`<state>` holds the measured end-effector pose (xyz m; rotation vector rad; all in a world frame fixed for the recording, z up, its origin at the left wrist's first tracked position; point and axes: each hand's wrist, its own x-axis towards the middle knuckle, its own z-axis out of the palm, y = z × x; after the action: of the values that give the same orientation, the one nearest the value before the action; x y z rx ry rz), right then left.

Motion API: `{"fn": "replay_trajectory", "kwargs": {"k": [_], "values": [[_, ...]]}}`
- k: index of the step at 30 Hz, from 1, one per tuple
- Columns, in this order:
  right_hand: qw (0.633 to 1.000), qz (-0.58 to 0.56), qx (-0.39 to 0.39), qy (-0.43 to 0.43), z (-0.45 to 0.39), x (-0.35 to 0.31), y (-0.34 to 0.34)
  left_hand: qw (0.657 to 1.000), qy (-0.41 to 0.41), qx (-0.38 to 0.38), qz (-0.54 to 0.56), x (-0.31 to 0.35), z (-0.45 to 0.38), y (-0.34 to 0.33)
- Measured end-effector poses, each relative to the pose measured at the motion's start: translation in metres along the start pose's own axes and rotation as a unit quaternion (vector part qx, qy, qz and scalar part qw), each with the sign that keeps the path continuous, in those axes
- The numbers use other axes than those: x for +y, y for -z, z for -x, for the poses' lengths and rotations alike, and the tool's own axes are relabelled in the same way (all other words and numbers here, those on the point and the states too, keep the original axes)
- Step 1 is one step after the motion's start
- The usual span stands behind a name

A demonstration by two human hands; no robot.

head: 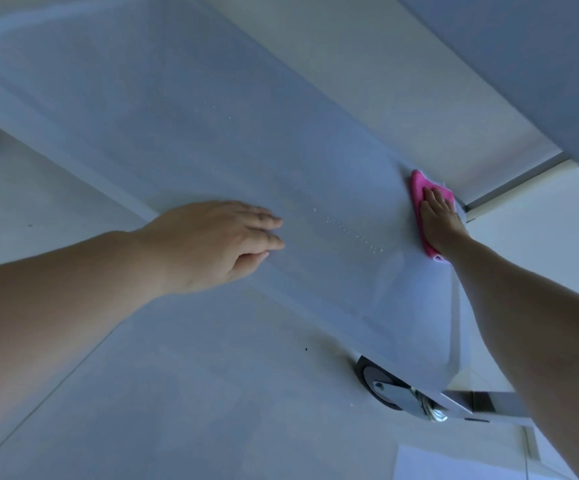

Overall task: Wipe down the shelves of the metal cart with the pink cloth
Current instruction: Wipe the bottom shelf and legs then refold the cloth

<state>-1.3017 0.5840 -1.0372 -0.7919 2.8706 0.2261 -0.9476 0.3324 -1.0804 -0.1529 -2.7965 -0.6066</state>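
The pink cloth [422, 202] is lying flat on the far right end of the cart shelf [212, 150], right at its far edge. The right hand [439, 220] is pressing down on top of it, palm flat, fingers stretched out and together, not gripping. Cloth is sticking out beyond the fingertips and along the hand's left side, w/ a small bit showing near the wrist.

The left hand [218, 240] is resting open on the near edge of the same shelf, fingers straight and pointing toward the cloth, holding nothing; it is well apart from the right hand.

The cloth is bright pink, soft-looking, folded into a narrow pad. The shelf is smooth, pale grey metal w/ a raised rim. A scatter of water drops [354, 233] is sitting between the 2 hands; a few more are dotted farther up the shelf.

Most of the shelf is lying bare to the left of the cloth. Below the shelf's right corner, 1 wheel [381, 386] is standing on the pale floor [177, 393].
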Motion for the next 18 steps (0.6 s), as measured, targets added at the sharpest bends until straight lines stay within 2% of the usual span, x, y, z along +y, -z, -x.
{"fn": "replay_trajectory", "kwargs": {"k": [6,10,14,18], "values": [[0.998,-0.039,0.022,0.039,0.031,-0.02,-0.006,0.999,0.017,-0.012,0.037,0.012,0.001,0.015],[0.99,-0.045,0.047,0.121,0.081,-0.054,-0.011,0.999,-0.027,0.018,-0.006,0.019,0.005,0.022],[0.969,-0.024,0.047,0.241,0.15,-0.093,-0.013,1.0,-0.026,0.015,0.006,0.021,0.004,0.025],[0.958,-0.028,0.016,0.285,0.202,-0.114,-0.014,0.999,-0.038,0.019,-0.003,0.022,0.001,0.027]]}}
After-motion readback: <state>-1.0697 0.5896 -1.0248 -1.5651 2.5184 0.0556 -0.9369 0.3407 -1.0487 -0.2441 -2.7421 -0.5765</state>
